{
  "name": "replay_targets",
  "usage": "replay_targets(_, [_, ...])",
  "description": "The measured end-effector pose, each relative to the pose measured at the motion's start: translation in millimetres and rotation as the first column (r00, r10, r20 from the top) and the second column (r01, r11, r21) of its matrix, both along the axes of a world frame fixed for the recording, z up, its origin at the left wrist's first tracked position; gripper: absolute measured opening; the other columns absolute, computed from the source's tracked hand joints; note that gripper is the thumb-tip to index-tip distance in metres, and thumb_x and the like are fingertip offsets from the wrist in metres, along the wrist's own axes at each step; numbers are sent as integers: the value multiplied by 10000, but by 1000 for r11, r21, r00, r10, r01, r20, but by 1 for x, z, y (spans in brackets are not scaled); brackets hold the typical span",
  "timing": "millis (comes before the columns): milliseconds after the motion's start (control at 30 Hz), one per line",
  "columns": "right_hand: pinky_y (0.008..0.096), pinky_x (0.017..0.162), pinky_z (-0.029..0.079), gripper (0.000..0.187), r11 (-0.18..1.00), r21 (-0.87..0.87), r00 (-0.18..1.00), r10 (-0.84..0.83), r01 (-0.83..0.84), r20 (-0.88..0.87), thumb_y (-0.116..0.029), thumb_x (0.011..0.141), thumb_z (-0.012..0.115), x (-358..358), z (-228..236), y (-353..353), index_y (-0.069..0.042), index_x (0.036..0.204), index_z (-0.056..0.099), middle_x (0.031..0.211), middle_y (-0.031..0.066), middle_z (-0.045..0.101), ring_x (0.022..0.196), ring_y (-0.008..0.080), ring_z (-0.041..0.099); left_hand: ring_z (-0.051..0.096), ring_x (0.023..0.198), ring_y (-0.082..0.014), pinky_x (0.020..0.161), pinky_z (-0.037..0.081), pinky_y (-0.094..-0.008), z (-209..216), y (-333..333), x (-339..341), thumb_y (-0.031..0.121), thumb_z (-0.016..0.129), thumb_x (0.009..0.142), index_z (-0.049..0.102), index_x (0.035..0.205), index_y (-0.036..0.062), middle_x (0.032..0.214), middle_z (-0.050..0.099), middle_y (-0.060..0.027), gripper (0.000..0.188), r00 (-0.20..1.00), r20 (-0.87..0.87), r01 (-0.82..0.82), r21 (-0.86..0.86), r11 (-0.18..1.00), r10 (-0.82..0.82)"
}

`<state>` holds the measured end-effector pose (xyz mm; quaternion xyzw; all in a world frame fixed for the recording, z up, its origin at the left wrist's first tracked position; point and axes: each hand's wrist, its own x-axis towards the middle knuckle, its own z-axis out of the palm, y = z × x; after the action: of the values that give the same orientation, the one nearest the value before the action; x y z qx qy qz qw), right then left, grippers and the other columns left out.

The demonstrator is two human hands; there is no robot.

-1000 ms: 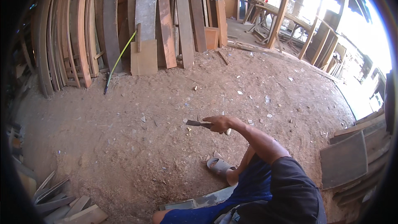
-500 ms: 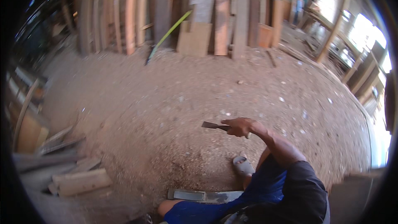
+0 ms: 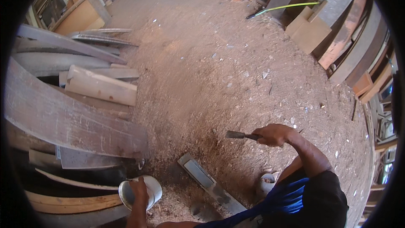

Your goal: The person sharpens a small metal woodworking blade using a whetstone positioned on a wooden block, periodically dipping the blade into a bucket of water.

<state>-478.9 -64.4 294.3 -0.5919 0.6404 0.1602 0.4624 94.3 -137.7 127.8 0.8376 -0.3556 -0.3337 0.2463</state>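
My right hand point(image 3: 273, 135) is closed round the handle of a chisel point(image 3: 235, 134), held above the floor with its flat, broad blade pointing left. Low at the left, my left hand point(image 3: 140, 191) grips a white round tub point(image 3: 155, 191), its fingers at the rim. The tub is tipped so that its mouth shows; its contents cannot be made out. Between my hands, a flat grey block, like a sharpening stone point(image 3: 200, 175), rests on a long narrow board point(image 3: 230, 202) that slants across the ground towards my legs.
Curved and straight planks point(image 3: 76, 114) are heaped along the left side, close to the tub. Wood chips and pale scraps litter the dirt floor point(image 3: 190, 84). Boards point(image 3: 344, 29) lean upright at the far right, beside a yellow-green strip point(image 3: 291, 6). My sandalled foot point(image 3: 265, 181) is right of the stone.
The view has swung left and down. My left hand and the white tub have come into sight at lower left. The chisel stays in my right hand.
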Motion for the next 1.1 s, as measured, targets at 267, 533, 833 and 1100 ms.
replay_targets(267, [503,835,510,331,966,-257,993,37,-7,111,-281,990,507,6,2,-10,-70,1227,602,986,175,688,950,368,667,579,1058,-286,930,464,-395,-77,10,125,223,709,886,368,1430,-119,1291,566,-223,728,1000,18,-13,28,1000,12])
replay_targets(533, [506,856,509,323,971,-228,996,-83,72,-37,-295,1016,509,4,34,29,-78,1245,575,1066,193,676,1013,386,648,566,824,-368,749,449,-479,33,28,13,256,453,998,614,1225,-5,947,624,-240,381,496,466,832,-13,554,-733])
replay_targets(833, [456,809,523,342,903,-354,960,-276,246,-38,-222,994,544,54,28,66,31,1224,538,1004,210,650,884,348,659,568,734,-128,655,488,-290,4,16,73,381,699,931,622,1153,96,896,613,0,370,740,-659,-91,102,991,136])
replay_targets(1100, [447,868,564,616,970,-65,971,-236,232,-48,-157,1011,461,177,-27,94,-198,1579,225,1132,218,671,918,334,702,680,942,-405,844,534,-481,61,46,69,248,656,921,727,966,37,958,717,-209,227,569,546,551,301,778,-614])
